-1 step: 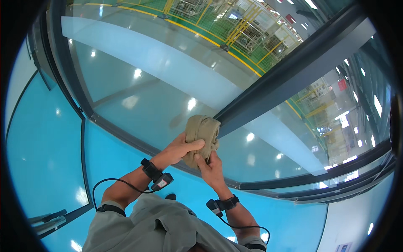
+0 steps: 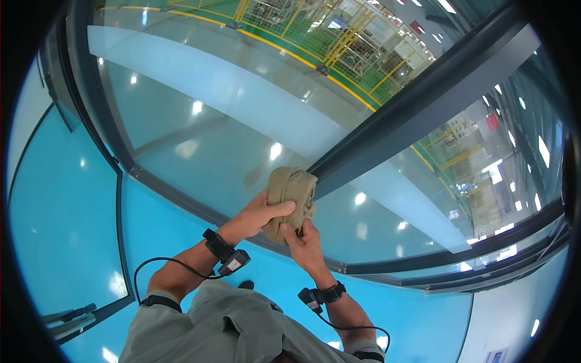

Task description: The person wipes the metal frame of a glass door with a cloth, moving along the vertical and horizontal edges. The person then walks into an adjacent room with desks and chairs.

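Observation:
A thick, folded khaki cloth (image 2: 289,184) is held in front of me, close to the lower end of a dark post in a glass wall. My left hand (image 2: 256,218) grips it from the left with the thumb lying across its face. From below and to the right, my right hand (image 2: 306,247) pinches its lower edge, thumb on the near side. Both hands are closed on the cloth, and most of the left fingers are hidden behind it. I cannot tell whether the cloth touches the glass or the post.
The dark post (image 2: 417,103) slants up to the right between glass panes (image 2: 200,136) with a pale band across them. A dark lower frame (image 2: 187,204) curves above the blue floor (image 2: 163,227). Yellow fencing (image 2: 284,27) stands beyond the glass. Black wrist devices (image 2: 227,253) trail cables.

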`<state>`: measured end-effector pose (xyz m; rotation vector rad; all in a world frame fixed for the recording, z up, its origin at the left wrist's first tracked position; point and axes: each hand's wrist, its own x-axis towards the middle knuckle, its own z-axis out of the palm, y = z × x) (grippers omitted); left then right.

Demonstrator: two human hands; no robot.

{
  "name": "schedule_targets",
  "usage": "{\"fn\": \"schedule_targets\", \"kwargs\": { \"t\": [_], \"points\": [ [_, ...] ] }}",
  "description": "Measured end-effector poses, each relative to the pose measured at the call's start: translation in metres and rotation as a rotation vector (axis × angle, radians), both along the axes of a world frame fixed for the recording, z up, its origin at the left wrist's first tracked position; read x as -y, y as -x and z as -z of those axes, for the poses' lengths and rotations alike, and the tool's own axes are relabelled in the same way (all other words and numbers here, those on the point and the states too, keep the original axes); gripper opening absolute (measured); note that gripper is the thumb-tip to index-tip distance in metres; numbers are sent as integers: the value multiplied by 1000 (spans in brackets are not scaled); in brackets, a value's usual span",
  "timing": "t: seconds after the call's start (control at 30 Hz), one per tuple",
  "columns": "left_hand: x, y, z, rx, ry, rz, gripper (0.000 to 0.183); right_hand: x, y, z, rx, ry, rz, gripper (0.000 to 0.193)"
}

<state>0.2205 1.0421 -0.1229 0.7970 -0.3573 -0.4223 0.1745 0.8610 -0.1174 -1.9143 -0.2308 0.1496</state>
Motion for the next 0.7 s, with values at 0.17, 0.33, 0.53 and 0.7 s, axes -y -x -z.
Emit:
{"fn": "schedule_targets", "kwargs": {
  "t": [0.17,0.33,0.53,0.7],
  "points": [
    [10,-8,-16,58,-289,-339,61,4,-3,-2,225,254,-24,40],
    [13,-35,-91,638,-421,-775,73,41,2,-44,249,256,24,54],
    [18,-87,-211,1057,-614,-1152,79,76,22,-41,99,293,-16,50],
    [36,-90,-160,1122,-812,-1230,77,98,35,-25,90,251,-102,44]
  ]
}}
